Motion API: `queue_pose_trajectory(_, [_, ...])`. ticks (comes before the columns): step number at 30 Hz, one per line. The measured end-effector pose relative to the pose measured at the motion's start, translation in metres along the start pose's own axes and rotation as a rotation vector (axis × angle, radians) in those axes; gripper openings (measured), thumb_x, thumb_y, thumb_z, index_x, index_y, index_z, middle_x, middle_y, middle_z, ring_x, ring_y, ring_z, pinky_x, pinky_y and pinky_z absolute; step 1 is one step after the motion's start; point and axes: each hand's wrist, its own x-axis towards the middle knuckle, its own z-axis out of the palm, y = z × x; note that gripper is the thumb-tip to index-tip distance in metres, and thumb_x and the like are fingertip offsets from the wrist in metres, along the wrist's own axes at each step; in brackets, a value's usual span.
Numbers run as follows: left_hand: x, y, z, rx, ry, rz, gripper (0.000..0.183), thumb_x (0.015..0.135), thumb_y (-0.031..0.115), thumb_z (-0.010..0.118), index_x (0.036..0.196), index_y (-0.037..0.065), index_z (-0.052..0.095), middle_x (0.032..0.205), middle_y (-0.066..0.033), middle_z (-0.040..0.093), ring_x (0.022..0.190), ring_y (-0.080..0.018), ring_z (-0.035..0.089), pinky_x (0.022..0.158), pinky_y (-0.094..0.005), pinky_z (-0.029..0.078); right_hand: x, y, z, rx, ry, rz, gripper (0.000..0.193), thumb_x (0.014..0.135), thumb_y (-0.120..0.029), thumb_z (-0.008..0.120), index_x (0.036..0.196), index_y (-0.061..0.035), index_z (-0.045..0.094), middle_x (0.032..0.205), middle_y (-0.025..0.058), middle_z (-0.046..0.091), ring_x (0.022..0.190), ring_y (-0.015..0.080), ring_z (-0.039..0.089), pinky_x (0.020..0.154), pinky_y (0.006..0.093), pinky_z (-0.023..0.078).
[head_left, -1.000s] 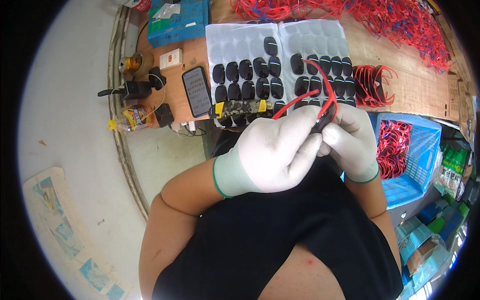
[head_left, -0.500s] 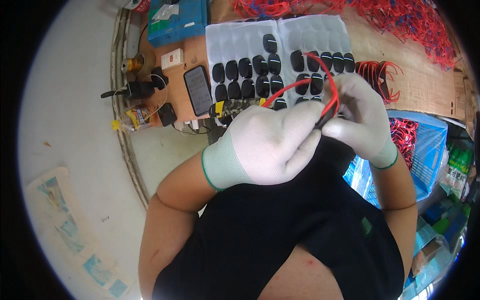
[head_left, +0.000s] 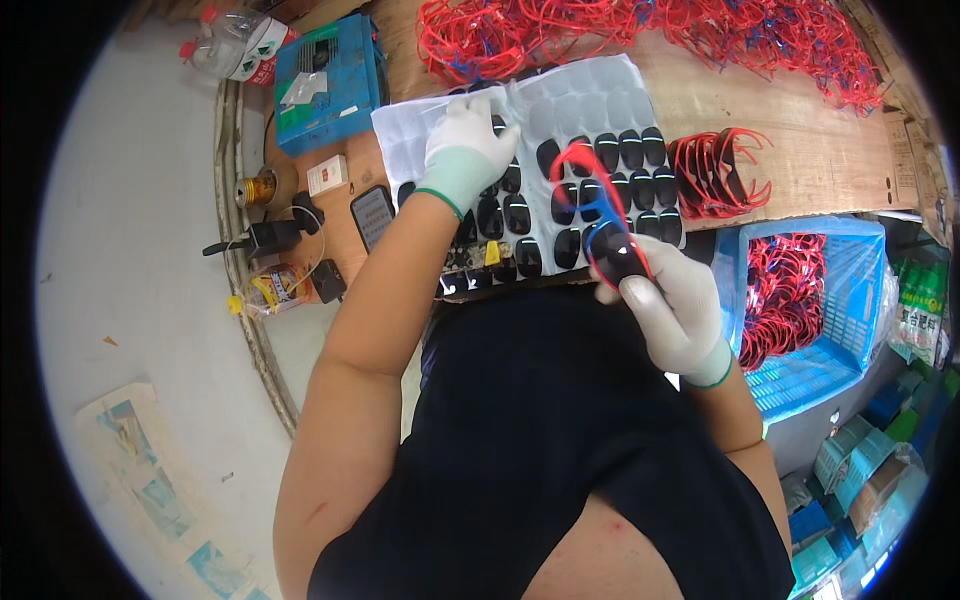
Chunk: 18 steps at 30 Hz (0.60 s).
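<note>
The hands have just parted. Half a second ago both were together on the frame [head_left: 580, 155]; now the left grip [head_left: 470, 145] has gone to the far part of the sheet [head_left: 405, 130], and the right grip [head_left: 670, 310] alone has the frame, pinched between thumb and fingers over the sheet's near right part. The frame is red with some blue, tilted with an arm pointing away, and a dark lens [head_left: 622, 258] shows just above the thumb. Whether its other opening is filled is too blurred to tell. The work seems to have turned from handling the frame to the lenses [head_left: 630, 150] lying in rows.

The left grip's fingers bend down to the sheet beside a lens; they hide whatever is under them, so there is no telling if they pinch one.

On the counter [head_left: 800, 110], more frames [head_left: 725, 170] stand in a row right of the sheet.

As for writing, the phone [head_left: 372, 215] shows lines too small to read. The small box [head_left: 326, 175] has faint print, the bottle [head_left: 275, 290] a yellow and orange label, and the green and white bag [head_left: 920, 310] bold print in white and green
</note>
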Motion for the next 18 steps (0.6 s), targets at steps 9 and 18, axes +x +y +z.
queue_pose_trajectory(9, [0.010, -0.008, 0.003, -0.174, -0.028, -0.125, 0.050, 0.080, 0.041, 0.072, 0.111, 0.002, 0.064, 0.103, -0.0181, 0.070, 0.098, -0.0359, 0.069, 0.089, -0.0429, 0.054, -0.004, 0.011, 0.022, 0.348, -0.017, -0.020, 0.070, 0.084, 0.019, 0.047, 0.147, -0.0014, 0.026, 0.133, 0.0134, 0.060, 0.104, 0.0222, 0.067, 0.097, 0.0362, 0.050])
queue_pose_trajectory(18, [-0.108, 0.044, -0.056, -1.664, -0.434, -0.010, 0.025, 0.089, 0.006, 0.073, 0.108, 0.005, 0.058, 0.095, -0.0049, 0.066, 0.074, -0.0084, 0.060, 0.062, -0.0224, 0.049, 0.006, 0.013, 0.022, 0.229, 0.067, 0.263, 0.029, 0.091, 0.006, 0.052, 0.119, 0.0013, 0.045, 0.092, 0.0094, 0.067, 0.081, 0.0136, 0.066, 0.080, 0.0284, 0.053])
